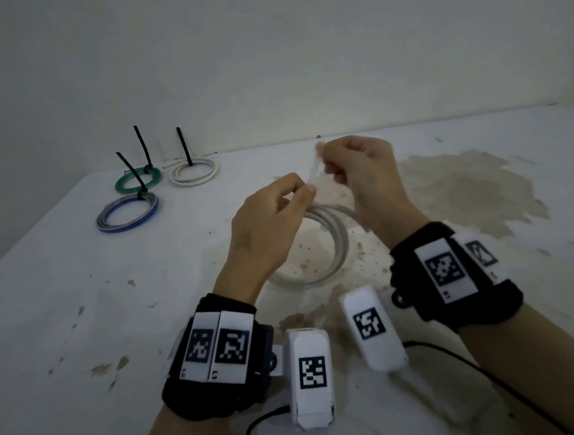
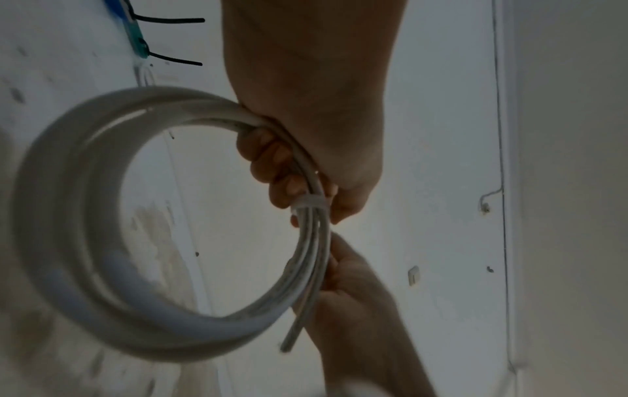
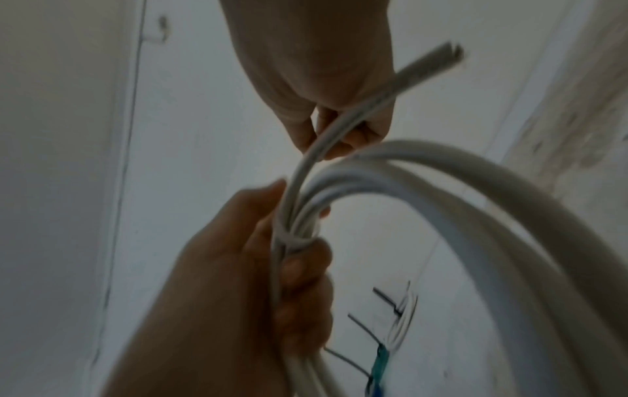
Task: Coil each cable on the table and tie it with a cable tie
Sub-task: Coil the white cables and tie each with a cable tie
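A grey-white cable coil [image 1: 338,244] hangs from both hands above the white table [image 1: 85,308]. My left hand [image 1: 269,224] grips the bundled strands, fingers curled round them [image 2: 268,161]. A white cable tie [image 2: 307,205] is looped round the bundle just past those fingers. My right hand [image 1: 366,174] pinches the tie's tail [image 1: 315,170] and holds it up and to the right. In the right wrist view the tie [image 3: 293,240] sits against the left hand [image 3: 220,295], and a loose cable end [image 3: 425,64] runs past the right hand [image 3: 316,67].
Three tied coils lie at the back left, each with a black tie tail sticking up: green [image 1: 138,179], white [image 1: 194,172], blue-grey [image 1: 127,212]. A brown stained patch [image 1: 468,189] covers the table's right. A black cord [image 1: 483,366] runs along the near edge. A wall stands behind.
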